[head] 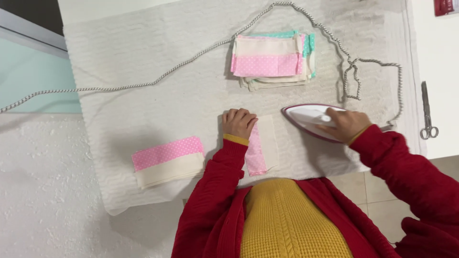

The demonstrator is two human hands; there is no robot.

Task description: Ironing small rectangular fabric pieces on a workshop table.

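Pressing my left hand (238, 123) flat-fisted on the cloth piece (262, 145) keeps it from sliding on the padded desk (143, 57), its pink strip toward me; my right hand (347, 125) is wrapped around the iron (308, 118), which sits just beside the piece, tip pointing at it; a finished piece (167, 161) lies aside at my left, the stack (272, 61) waits farther up, scissors (427, 112) well clear.

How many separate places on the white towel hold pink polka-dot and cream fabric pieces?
3: a stack of folded pieces at the top, possibly hiding more; one piece lower left; one under the left hand.
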